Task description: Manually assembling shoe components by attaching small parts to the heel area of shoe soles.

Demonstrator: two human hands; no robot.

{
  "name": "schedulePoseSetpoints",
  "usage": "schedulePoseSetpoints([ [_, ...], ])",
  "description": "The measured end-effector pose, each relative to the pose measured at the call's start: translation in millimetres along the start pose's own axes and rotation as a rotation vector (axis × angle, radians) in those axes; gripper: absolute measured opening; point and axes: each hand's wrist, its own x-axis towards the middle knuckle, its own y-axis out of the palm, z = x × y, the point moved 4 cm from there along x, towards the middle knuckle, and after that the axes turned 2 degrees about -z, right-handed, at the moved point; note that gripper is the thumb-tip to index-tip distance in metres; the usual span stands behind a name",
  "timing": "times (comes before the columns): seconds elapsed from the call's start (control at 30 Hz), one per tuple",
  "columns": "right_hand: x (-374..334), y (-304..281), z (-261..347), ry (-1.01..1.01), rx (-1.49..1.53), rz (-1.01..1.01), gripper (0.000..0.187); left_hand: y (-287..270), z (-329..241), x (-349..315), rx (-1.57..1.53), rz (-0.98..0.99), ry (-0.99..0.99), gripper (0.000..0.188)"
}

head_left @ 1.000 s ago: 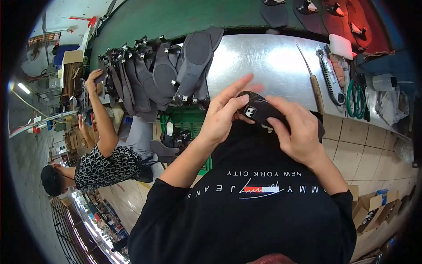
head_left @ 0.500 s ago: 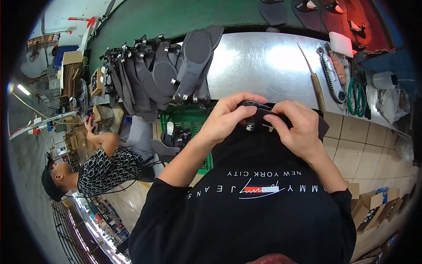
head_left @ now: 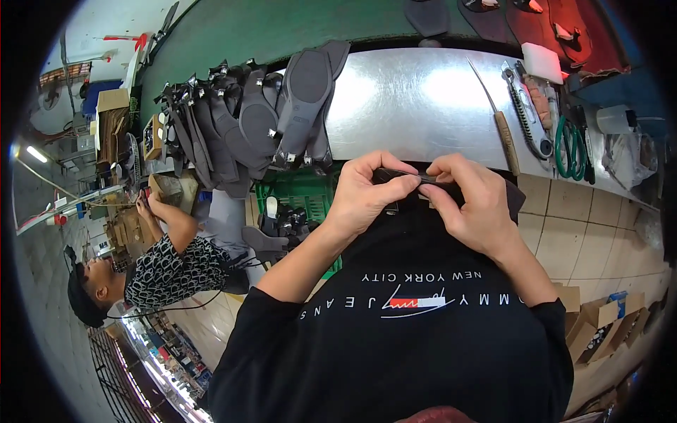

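Close to my chest, just off the worktop's near edge, I hold a dark sandal piece (head_left: 518, 199) in both hands. My left hand (head_left: 360, 197) pinches its strap between thumb and index finger. Opposite, the thumb and fingers of my right hand (head_left: 479, 204) close on the same strap, the two thumb tips nearly touching. The sole end shows beyond my right hand, while my fingers cover most of the rest. Left of my hands lies a pile of grey sandal soles (head_left: 305, 74) with dark straps and shiny metal fittings.
A metal worktop (head_left: 395, 106) spans the front. On its right lie a wooden-handled awl (head_left: 504, 137), a utility knife (head_left: 527, 116) and green-handled scissors (head_left: 570, 151). Below the pile sits a green crate (head_left: 317, 190). A co-worker (head_left: 176, 275) is at the left, cardboard boxes (head_left: 596, 324) lower right.
My fingertips have drawn closer together on the strap, and the left thumb has shifted right. The metal buckle is now mostly covered. The co-worker's head has tilted up.
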Motion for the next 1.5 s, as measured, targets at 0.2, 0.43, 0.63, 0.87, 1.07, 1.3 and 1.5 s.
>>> schedulePoseSetpoints([
  [0.2,4.1,-1.5,6.6,-0.168,-0.113,0.032,0.015,2.9,-2.7,-0.9,0.046,-0.082,0.113,0.009],
  [0.43,22.6,1.5,-3.2,-0.155,-0.101,0.171,0.009,-5.3,-3.5,3.8,0.134,-0.128,0.186,0.010],
  [0.63,61.1,-55.7,-22.2,-0.204,-0.365,-0.393,0.021,-51.1,5.8,8.4,-0.364,-0.346,0.077,0.022],
  [0.87,26.4,-40.8,-92.8,0.107,-0.677,-0.099,0.030,-45.1,37.3,15.0,-0.466,-0.154,-0.179,0.038],
  [1.07,33.0,-61.0,-48.9,0.026,-0.302,-0.437,0.029,-43.1,48.8,23.6,-0.811,-0.244,-0.380,0.027],
  [1.3,-8.1,18.9,-11.1,0.573,0.611,0.320,0.051,-4.7,30.9,29.0,-1.038,-0.139,-0.381,0.019],
  [1.5,-13.1,38.0,-28.8,0.264,0.407,0.148,0.046,5.0,27.2,23.7,-1.086,-0.093,-0.377,0.016],
])
